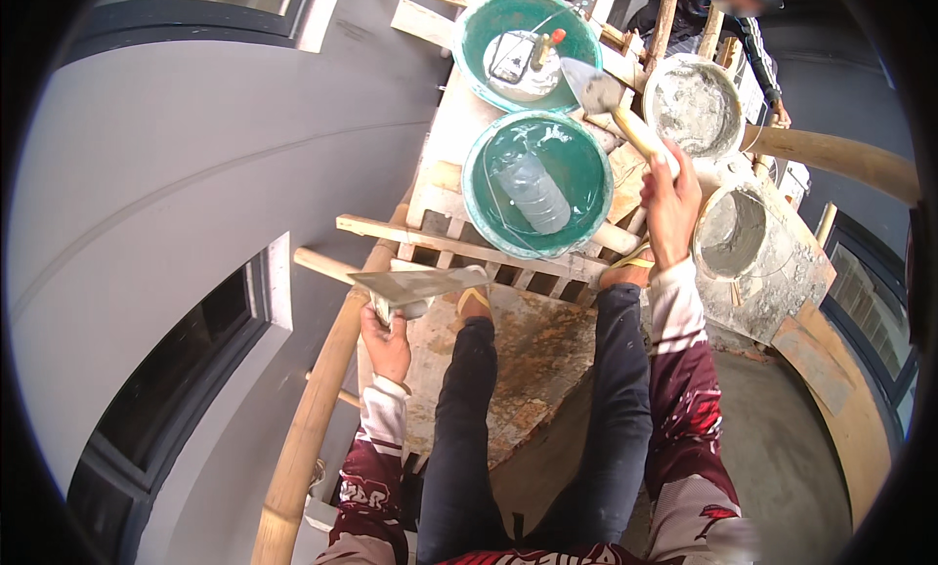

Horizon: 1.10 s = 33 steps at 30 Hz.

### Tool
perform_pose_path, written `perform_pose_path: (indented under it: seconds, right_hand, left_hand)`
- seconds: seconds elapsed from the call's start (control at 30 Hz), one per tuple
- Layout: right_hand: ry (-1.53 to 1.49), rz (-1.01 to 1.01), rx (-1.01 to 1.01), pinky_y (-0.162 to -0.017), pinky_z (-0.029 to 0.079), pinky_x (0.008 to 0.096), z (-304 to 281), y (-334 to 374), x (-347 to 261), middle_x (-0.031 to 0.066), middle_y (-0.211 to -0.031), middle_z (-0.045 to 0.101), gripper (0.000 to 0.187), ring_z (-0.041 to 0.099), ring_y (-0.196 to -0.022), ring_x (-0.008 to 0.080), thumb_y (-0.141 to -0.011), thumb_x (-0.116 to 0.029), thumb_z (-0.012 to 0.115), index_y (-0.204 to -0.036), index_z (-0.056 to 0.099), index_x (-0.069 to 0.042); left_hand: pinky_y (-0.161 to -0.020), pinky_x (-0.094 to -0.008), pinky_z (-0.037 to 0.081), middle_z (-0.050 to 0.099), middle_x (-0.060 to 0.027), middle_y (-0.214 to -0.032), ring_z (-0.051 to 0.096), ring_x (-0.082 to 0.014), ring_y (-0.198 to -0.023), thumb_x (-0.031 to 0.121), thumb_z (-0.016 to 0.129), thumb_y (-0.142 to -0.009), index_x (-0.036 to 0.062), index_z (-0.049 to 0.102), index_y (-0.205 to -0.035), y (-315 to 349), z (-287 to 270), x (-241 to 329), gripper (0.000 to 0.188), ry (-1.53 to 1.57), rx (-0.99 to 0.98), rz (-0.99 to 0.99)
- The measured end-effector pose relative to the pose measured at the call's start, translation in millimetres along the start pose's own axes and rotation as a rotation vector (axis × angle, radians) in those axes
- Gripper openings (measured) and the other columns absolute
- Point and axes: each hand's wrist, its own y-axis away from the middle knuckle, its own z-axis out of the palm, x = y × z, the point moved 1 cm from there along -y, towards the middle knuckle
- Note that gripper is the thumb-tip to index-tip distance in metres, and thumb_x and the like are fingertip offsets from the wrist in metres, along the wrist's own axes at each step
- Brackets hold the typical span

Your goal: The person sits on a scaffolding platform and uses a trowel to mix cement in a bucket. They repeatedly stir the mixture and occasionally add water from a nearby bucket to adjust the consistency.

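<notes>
A: So, what are the fingers doing?

B: The right hand (pixel 670 199) is wrapping its fingers tight around the wooden handle of a trowel (pixel 611 101). The left hand (pixel 384 338) is closing on the grip under a flat plaster board (pixel 415 285), and I am not seeing every finger there.

A: Where is the trowel sitting?

B: It is hanging in the air over the far end of the wooden platform (pixel 535 345), between the far green tub (pixel 528 47) and the grey plaster bucket (pixel 694 104). Its blade is pointing away from the person.

A: How is it feeling, do you think?

B: I am guessing the blade is thin, hard metal, and the handle is smooth, round wood. It is looking light, so the handle is the good place to hold. Wet plaster could be making it slippery.

A: And the board?

B: It is looking flat and stiff, with grey mess on top. It is staying level near the left edge of the platform.

A: What else is lying around?

B: A near green tub (pixel 535 184) is holding water and a clear plastic bottle (pixel 532 192). Another dirty bucket (pixel 735 235) is standing at the right side. A bamboo pole (pixel 311 418) is running along the left edge.
</notes>
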Motion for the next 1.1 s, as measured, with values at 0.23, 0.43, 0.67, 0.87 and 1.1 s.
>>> perform_pose_path:
  seconds: [0.23, 0.43, 0.67, 0.87, 1.1]
  right_hand:
    - [-0.682, 0.392, -0.037, -0.056, 0.050, 0.0257, -54.9, 88.3, 23.2, 0.0090, -0.083, 0.060, 0.026, 0.060, -0.067, 0.0154, -0.096, -0.020, 0.048, -0.117, 0.044, -0.004]
    - [-0.093, 0.220, -0.092, -0.059, 0.048, 0.0283, -59.6, 102.5, 60.6, 0.0107, -0.082, 0.060, 0.027, 0.060, -0.068, 0.0156, -0.092, -0.013, 0.052, -0.115, 0.046, -0.001]
    - [0.397, 0.089, -0.155, -0.080, 0.046, 0.0462, -46.9, 66.6, 60.8, 0.0265, -0.098, 0.063, 0.033, 0.060, -0.093, 0.0443, -0.089, -0.020, 0.056, -0.115, 0.049, -0.002]
    - [0.343, -0.225, -0.150, -0.079, 0.047, 0.0438, -61.3, 116.6, 47.5, 0.0242, -0.099, 0.060, 0.029, 0.058, -0.093, 0.0411, -0.085, -0.011, 0.058, -0.111, 0.053, 0.000]
    - [0.231, -0.175, -0.039, -0.078, 0.049, 0.0412, -71.7, 154.6, 43.8, 0.0231, -0.102, 0.062, 0.030, 0.061, -0.089, 0.0382, -0.086, -0.011, 0.058, -0.114, 0.052, 0.002]
  left_hand:
    - [-0.085, -0.0286, 0.048, 0.057, -0.0074, -0.117, 0.058, -0.0158, -0.101, 0.004, 0.065, -0.084, 0.0038, 0.046, -0.126, 53.2, -1.1, 93.5, 0.047, 0.464, 0.115, -0.107]
    - [-0.088, -0.0285, 0.045, 0.058, -0.0083, -0.114, 0.056, -0.0168, -0.103, 0.003, 0.062, -0.083, -0.0011, 0.049, -0.123, 68.2, 26.5, 162.9, 0.042, 0.024, -0.056, 0.088]
    - [-0.075, -0.0383, 0.048, 0.060, -0.0186, -0.092, 0.062, -0.0323, -0.087, -0.001, 0.057, -0.080, -0.0006, 0.047, -0.112, 13.6, 148.4, 181.8, 0.033, -0.300, -0.393, 0.367]
    - [-0.071, -0.0438, 0.048, 0.061, -0.0255, -0.086, 0.060, -0.0442, -0.081, 0.008, 0.063, -0.081, -0.0002, 0.046, -0.105, -30.1, 216.7, 147.6, 0.031, -0.579, -0.377, 0.385]
    - [-0.076, -0.0493, 0.045, 0.062, -0.0297, -0.087, 0.058, -0.0492, -0.087, 0.011, 0.066, -0.080, -0.0015, 0.047, -0.100, -58.1, 247.4, 126.5, 0.030, -0.718, -0.227, 0.192]
